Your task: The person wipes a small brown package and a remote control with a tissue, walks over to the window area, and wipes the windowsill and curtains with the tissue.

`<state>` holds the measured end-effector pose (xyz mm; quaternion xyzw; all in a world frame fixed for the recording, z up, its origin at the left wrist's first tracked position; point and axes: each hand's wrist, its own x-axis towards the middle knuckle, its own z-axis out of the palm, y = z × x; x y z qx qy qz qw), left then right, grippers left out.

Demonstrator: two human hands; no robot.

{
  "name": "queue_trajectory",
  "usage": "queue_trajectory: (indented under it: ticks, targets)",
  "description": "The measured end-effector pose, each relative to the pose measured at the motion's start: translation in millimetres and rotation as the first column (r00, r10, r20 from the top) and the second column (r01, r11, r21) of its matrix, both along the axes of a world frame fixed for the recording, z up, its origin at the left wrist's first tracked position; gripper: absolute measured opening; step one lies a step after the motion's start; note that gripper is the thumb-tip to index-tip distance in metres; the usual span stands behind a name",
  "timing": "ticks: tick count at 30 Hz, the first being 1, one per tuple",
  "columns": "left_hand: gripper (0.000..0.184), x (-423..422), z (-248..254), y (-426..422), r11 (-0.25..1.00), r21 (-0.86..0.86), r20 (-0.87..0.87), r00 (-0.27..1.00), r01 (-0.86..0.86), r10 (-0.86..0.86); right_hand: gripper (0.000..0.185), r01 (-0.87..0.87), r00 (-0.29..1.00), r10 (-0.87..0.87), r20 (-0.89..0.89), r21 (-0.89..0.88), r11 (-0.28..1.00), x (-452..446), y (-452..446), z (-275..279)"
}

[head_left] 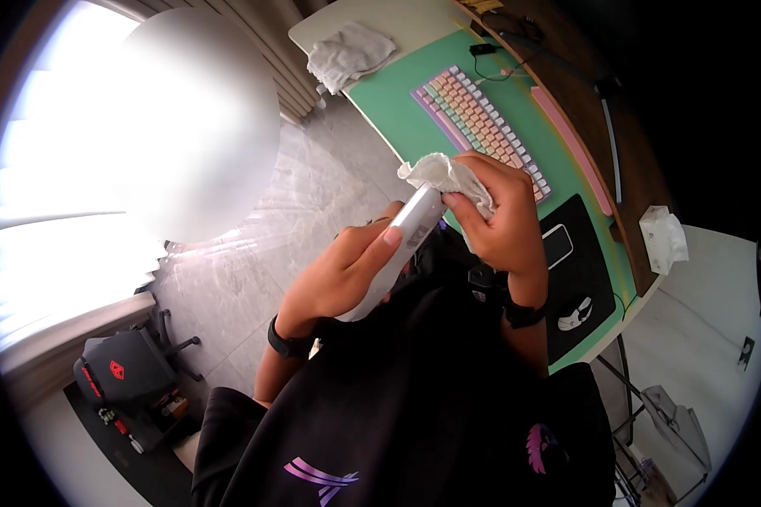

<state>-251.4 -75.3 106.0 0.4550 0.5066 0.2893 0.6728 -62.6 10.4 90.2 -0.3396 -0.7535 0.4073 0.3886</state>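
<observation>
At the table [311, 32], you work bare-handed on a long white object [412, 235], held aslant at the centre of the view. Your left hand [340, 269] grips it along its lower stretch, thumb laid across the near face. Your right hand [505, 215], fingers closed on a crumpled white cloth [442, 171], presses in at the object's upper end, where the cloth bunches around the tip.

Read clockwise from that object, a pastel keyboard [486, 127] lies at 1 o'clock on the green mat [397, 95], just beyond your right hand. A phone [559, 245] rests at 3 o'clock on a black mouse pad [596, 275], with a tissue box [663, 239] farther out in the same direction. A white-and-black mouse [575, 314] sits at 4 o'clock, a dark chair [135, 365] at 8, and a folded pale cloth [351, 56] between 11 and 12.
</observation>
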Motion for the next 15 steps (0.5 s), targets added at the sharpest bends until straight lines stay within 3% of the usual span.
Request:
queue_trajectory:
  ticks: [3, 5, 15]
  targets:
    - [0.047, -3, -7, -2, 0.998, 0.059, 0.016, 1.000, 0.011, -0.012, 0.015, -0.056, 0.997, 0.045, -0.069, -0.159, 0.986, 1, 3, 0]
    - [0.051, -4, -14, -4, 0.993, 0.121, 0.011, 1.000, 0.012, -0.013, 0.013, -0.097, 0.994, 0.086, -0.074, -0.167, 0.981, 3, 5, 1]
    - [0.051, -5, -13, -4, 0.995, 0.092, 0.100, 0.994, 0.036, -0.045, 0.012, -0.172, 0.973, 0.114, -0.200, -0.303, 0.938, 5, 8, -3]
